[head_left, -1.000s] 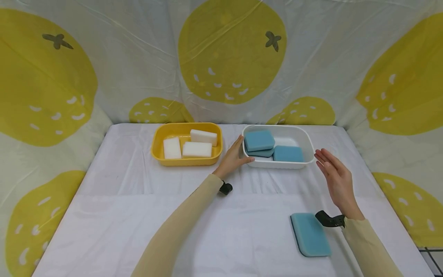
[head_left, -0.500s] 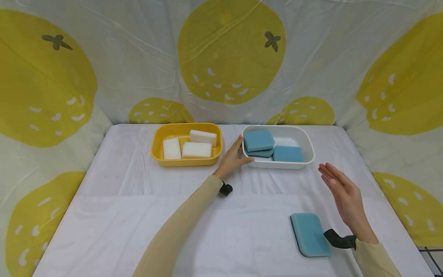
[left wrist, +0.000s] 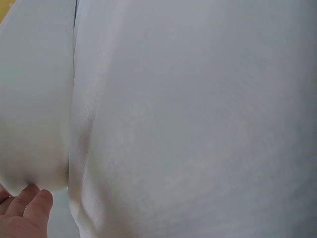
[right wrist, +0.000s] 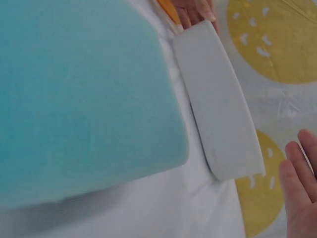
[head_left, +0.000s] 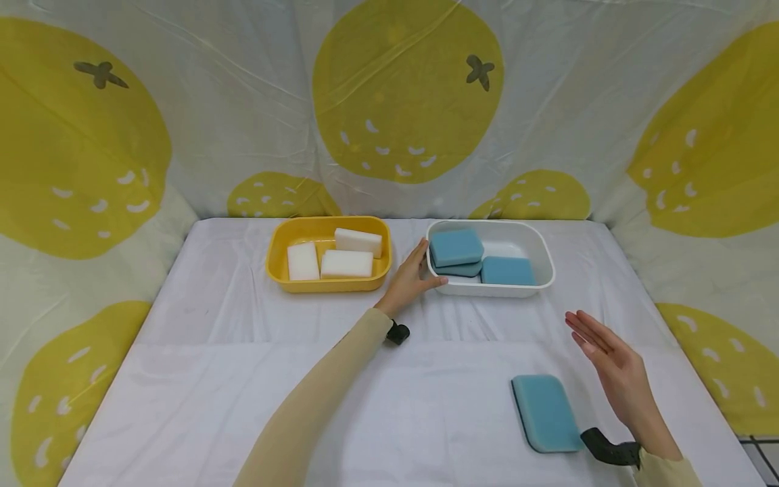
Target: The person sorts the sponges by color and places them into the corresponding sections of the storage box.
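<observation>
My left hand [head_left: 406, 283] rests against the left end of the white tub [head_left: 517, 241]. Its thumb lies at the front rim while the fingers reach along the outer side; in the left wrist view, fingertips [left wrist: 37, 206] touch the tub's wall. Inside the tub are a blue sponge [head_left: 455, 247] on top of another and a third blue sponge [head_left: 508, 270] to the right. My right hand [head_left: 621, 368] is raised over the right of the table, holding nothing, fingers straight. Left of its wrist, a single blue sponge [head_left: 546, 414] with a dark underside lies flat on the cloth.
A yellow tub [head_left: 326, 285] with white sponge blocks [head_left: 347, 264] stands at the back, left of my left hand. White cloth [head_left: 182, 406] covers the table, and a fruit-printed curtain [head_left: 255, 101] closes off the back and sides. Black wrist-worn camera [head_left: 608, 448] sits on my right wrist.
My right hand has drawn back from the white tub's right end, toward me and to the right. The left hand, tubs and sponges have stayed in place.
</observation>
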### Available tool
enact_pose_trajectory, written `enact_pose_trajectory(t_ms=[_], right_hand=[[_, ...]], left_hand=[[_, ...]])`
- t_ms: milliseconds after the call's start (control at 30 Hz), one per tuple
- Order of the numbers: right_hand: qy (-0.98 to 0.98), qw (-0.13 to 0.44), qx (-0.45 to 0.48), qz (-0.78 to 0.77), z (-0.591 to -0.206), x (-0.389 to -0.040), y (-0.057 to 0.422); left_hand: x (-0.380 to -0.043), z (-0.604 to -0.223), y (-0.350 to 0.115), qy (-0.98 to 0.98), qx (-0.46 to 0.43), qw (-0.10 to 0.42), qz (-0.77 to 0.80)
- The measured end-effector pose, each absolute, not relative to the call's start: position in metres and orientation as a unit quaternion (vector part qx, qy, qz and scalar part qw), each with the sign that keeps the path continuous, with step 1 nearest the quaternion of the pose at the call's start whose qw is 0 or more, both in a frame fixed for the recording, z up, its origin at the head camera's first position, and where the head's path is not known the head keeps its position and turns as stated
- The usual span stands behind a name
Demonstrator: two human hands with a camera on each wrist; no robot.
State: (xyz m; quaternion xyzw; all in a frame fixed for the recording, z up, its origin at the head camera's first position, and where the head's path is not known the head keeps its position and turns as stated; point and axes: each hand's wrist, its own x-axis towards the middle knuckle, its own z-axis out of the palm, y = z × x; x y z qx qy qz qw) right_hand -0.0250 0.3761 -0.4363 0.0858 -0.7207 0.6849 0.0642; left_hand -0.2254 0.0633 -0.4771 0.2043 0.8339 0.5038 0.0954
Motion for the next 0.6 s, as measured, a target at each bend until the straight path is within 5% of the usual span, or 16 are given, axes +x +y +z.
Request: enact_pose_trajectory(t_ms=[600], right_hand=[[-0.768, -0.056, 0.042, 0.637, -0.459, 0.011, 0.378]], left_hand=[[-0.223, -0.475, 0.063, 0.833, 0.2, 0.098, 0.506]])
